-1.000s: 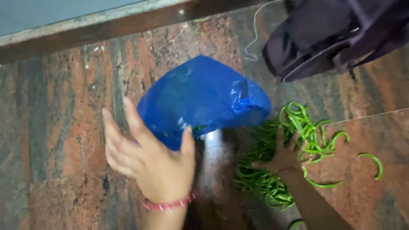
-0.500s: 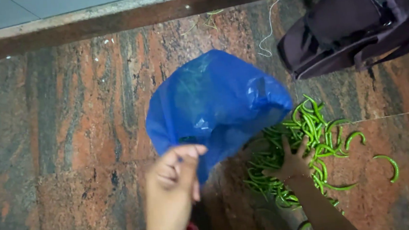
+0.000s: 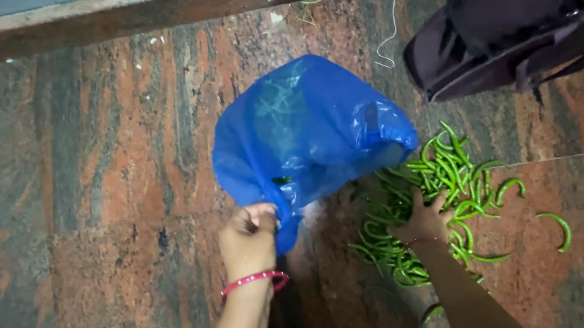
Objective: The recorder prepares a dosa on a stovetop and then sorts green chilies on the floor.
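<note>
My left hand point(image 3: 248, 240), with a pink bangle on its wrist, grips the near edge of a blue plastic bag point(image 3: 307, 132) that lies puffed up on the reddish stone floor. Green chillies show faintly through the bag. My right hand point(image 3: 425, 220) rests palm down on a loose pile of green chillies point(image 3: 438, 198) spread on the floor just right of the bag. Its fingers are buried among the chillies, so whether it grips any is unclear. One curved chilli point(image 3: 558, 226) lies apart to the right.
A dark bag with straps point(image 3: 508, 25) sits at the top right, with a thin white cord point(image 3: 392, 33) trailing beside it. A dark raised ledge point(image 3: 124, 21) runs along the far edge of the floor.
My left hand went from open and spread to closed on the bag's edge. The bag now stands fuller and wider. My right hand stays on the chilli pile.
</note>
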